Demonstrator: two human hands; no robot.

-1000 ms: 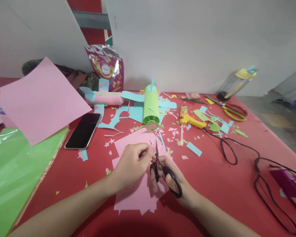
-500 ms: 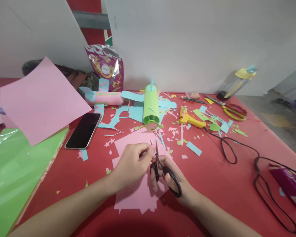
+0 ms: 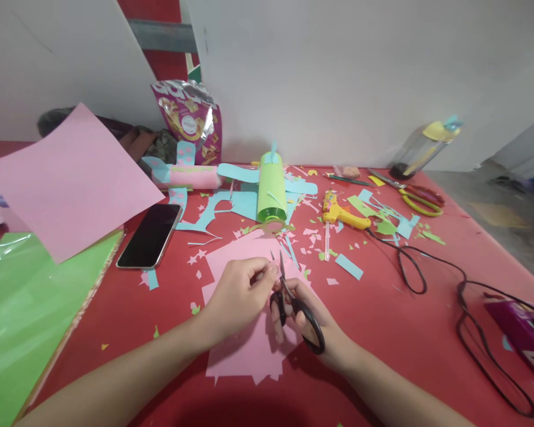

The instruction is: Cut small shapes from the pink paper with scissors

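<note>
My left hand (image 3: 247,290) is closed in a pinch on a small piece of pink paper, mostly hidden by the fingertips. In my right hand (image 3: 311,314) are black-handled scissors (image 3: 309,326), with fingers through the loops. Their blades point away from me and stand slightly apart, right beside the pinching fingertips. Under both hands lie pink paper sheets (image 3: 244,362) with jagged cut edges. Just beyond them is a green paper tube (image 3: 272,190) with light blue wing strips. Left of it rests a pink paper tube (image 3: 196,177) with blue spotted fins.
A phone (image 3: 149,236) and a large pink sheet (image 3: 75,184) lie left, by a green packet (image 3: 40,314). Rightward are a yellow glue gun (image 3: 345,217) with a trailing cord, yellow-and-red-handled scissors (image 3: 420,198), a bottle (image 3: 422,151) and a purple box (image 3: 520,335). Paper scraps litter the red table (image 3: 365,367).
Almost nothing differs. The scissors' handles in my right hand have shifted very slightly left, and the whole view has moved a little. My left hand keeps its pinch.
</note>
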